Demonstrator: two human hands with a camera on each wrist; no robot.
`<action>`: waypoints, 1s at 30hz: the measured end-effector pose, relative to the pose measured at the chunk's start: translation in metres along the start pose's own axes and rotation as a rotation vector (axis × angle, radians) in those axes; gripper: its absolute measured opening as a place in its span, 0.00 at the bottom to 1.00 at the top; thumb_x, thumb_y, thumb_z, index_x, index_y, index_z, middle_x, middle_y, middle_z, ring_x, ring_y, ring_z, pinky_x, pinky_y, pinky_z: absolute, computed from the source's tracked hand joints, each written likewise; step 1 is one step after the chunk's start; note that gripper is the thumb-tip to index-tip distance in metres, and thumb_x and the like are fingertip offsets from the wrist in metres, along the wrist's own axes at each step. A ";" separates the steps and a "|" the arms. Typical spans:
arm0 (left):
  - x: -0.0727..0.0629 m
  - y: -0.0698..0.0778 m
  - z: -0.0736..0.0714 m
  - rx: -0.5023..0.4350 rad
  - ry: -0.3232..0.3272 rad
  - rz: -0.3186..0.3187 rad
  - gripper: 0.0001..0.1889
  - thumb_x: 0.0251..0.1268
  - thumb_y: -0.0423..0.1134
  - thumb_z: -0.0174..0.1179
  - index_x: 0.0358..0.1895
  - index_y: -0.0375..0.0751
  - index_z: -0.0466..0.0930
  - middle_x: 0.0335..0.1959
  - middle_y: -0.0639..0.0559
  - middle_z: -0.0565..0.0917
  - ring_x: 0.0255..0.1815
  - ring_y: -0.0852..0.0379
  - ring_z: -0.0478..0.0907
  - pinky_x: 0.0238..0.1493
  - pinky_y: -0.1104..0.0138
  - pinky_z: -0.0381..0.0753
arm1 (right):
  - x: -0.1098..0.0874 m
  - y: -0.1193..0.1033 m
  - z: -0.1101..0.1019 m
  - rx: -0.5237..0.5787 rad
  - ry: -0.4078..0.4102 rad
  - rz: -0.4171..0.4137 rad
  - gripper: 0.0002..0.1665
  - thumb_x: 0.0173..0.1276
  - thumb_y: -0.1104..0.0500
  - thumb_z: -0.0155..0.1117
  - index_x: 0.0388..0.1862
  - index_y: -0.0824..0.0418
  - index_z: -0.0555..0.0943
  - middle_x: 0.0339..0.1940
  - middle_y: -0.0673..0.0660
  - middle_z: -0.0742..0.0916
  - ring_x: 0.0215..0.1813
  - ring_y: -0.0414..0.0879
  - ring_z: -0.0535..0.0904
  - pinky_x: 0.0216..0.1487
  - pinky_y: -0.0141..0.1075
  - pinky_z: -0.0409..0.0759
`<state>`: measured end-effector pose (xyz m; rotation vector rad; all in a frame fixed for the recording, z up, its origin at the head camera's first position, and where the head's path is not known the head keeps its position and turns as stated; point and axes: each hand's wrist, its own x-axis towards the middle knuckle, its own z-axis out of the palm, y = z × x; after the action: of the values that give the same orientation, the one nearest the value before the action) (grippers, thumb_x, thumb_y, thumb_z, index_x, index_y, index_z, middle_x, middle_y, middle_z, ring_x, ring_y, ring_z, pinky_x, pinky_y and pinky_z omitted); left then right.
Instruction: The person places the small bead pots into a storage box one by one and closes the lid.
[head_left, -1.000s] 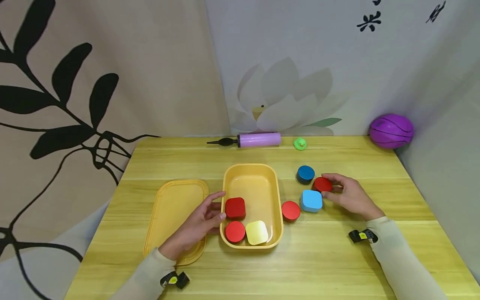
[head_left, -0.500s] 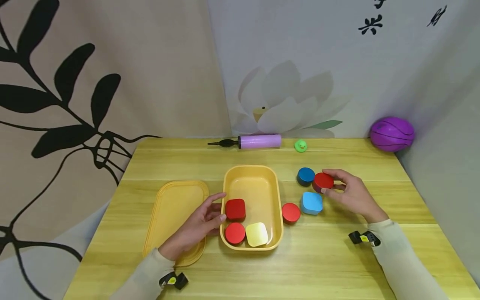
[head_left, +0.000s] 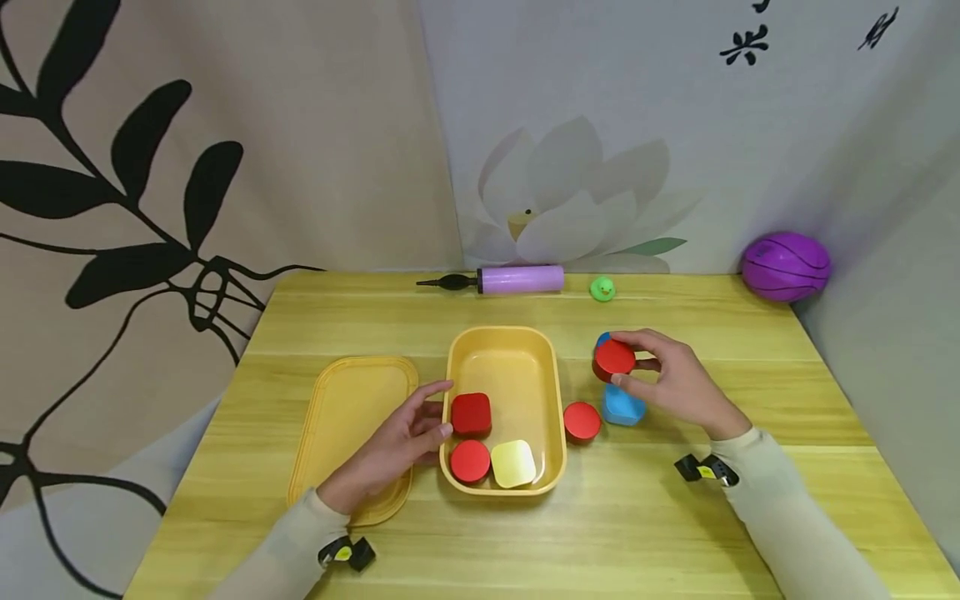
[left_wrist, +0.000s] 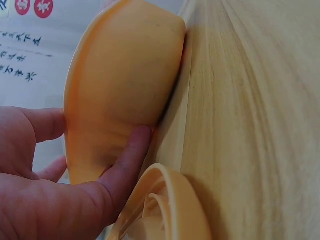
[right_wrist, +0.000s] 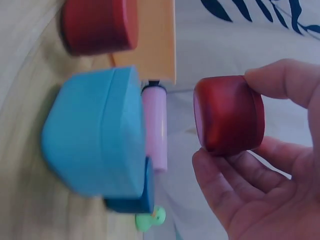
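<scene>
Got a red round block (head_left: pixel 614 361) pinched in the right hand (head_left: pixel 678 381), out right of the yellow tray (head_left: pixel 521 379), gripping tray's left edge with the left hand (head_left: pixel 396 443)

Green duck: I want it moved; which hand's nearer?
Right. The right hand is front-right of the green duck; the left hand, farther off front-left, holds the tray.
</scene>
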<state>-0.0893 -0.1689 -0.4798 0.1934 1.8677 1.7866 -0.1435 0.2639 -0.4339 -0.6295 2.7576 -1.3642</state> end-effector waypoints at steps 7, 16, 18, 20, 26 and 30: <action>0.000 -0.002 -0.002 0.013 -0.002 0.003 0.37 0.81 0.42 0.61 0.85 0.57 0.52 0.74 0.34 0.68 0.69 0.43 0.76 0.54 0.53 0.88 | 0.012 -0.018 0.015 -0.008 -0.039 -0.033 0.33 0.68 0.59 0.77 0.71 0.58 0.79 0.61 0.53 0.87 0.54 0.48 0.86 0.59 0.47 0.87; 0.001 0.000 -0.002 0.027 0.005 -0.003 0.37 0.81 0.42 0.61 0.85 0.57 0.54 0.73 0.34 0.68 0.68 0.44 0.76 0.53 0.55 0.88 | 0.026 -0.037 0.039 0.040 -0.103 -0.114 0.33 0.67 0.58 0.78 0.70 0.60 0.80 0.63 0.52 0.87 0.58 0.48 0.86 0.60 0.45 0.87; 0.002 0.000 -0.002 0.030 0.002 0.000 0.37 0.81 0.42 0.61 0.85 0.57 0.53 0.73 0.33 0.67 0.67 0.44 0.76 0.53 0.56 0.88 | 0.029 -0.041 0.044 0.037 -0.119 -0.131 0.34 0.67 0.57 0.78 0.70 0.60 0.80 0.63 0.52 0.87 0.59 0.48 0.85 0.61 0.47 0.87; 0.002 0.000 -0.002 0.028 0.006 -0.001 0.37 0.80 0.42 0.62 0.85 0.58 0.54 0.73 0.33 0.68 0.67 0.44 0.76 0.52 0.56 0.88 | 0.031 -0.044 0.050 0.027 -0.137 -0.143 0.34 0.67 0.57 0.78 0.70 0.60 0.79 0.63 0.52 0.87 0.60 0.49 0.86 0.62 0.49 0.86; 0.002 -0.002 -0.001 0.017 0.006 -0.003 0.37 0.80 0.42 0.62 0.84 0.60 0.55 0.74 0.35 0.68 0.68 0.44 0.77 0.54 0.54 0.88 | 0.036 -0.055 0.067 0.023 -0.181 -0.157 0.32 0.66 0.57 0.77 0.69 0.57 0.80 0.61 0.49 0.87 0.61 0.47 0.86 0.63 0.48 0.86; 0.002 -0.003 -0.001 0.006 0.005 0.007 0.37 0.80 0.42 0.62 0.84 0.60 0.55 0.74 0.34 0.68 0.68 0.44 0.77 0.54 0.54 0.88 | 0.040 -0.059 0.078 -0.020 -0.200 -0.190 0.35 0.64 0.57 0.77 0.70 0.59 0.80 0.59 0.47 0.86 0.60 0.46 0.85 0.61 0.46 0.86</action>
<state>-0.0906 -0.1695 -0.4836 0.1979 1.8784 1.7880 -0.1456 0.1588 -0.4307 -0.9922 2.6118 -1.2274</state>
